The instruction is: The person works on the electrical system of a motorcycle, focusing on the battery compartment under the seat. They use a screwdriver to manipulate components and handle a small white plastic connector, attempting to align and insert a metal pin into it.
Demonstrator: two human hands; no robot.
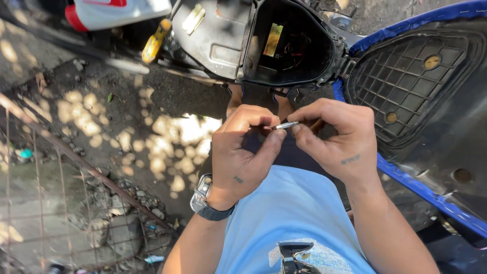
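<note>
My left hand and my right hand meet in front of my chest, both pinching a small silver metal piece between thumb and fingertips. The piece looks like a short thin pin or bit; its exact kind is too small to tell. A watch sits on my left wrist. Just beyond my hands is the open black storage compartment of a scooter, with wires and a yellow label inside.
The raised scooter seat with its black ribbed underside and blue edge stands at the right. A yellow-handled tool lies near the scooter's left side. Dirt ground with stones and a rusty wire mesh lie at the left.
</note>
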